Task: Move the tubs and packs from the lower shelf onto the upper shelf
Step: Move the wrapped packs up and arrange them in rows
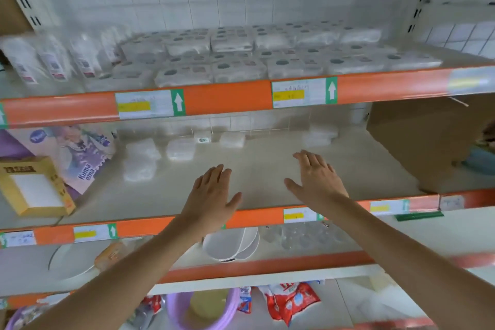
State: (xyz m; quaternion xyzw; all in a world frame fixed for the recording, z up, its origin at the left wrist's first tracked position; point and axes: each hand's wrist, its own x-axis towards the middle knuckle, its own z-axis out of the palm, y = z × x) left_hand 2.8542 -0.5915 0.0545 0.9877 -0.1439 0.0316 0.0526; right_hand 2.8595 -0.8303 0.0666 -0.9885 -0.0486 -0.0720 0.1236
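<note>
Several clear tubs and packs lie toward the back of the lower shelf: a tub, a pack left of it, another pack and one at the back right. The upper shelf holds many clear packs in rows. My left hand and my right hand reach over the lower shelf's front part with fingers straight and spread, holding nothing. Both are short of the tubs.
A cardboard box fills the lower shelf's right end. A purple pack and a yellow box stand at its left. Bottles occupy the upper shelf's left. White plates and glasses sit one shelf below.
</note>
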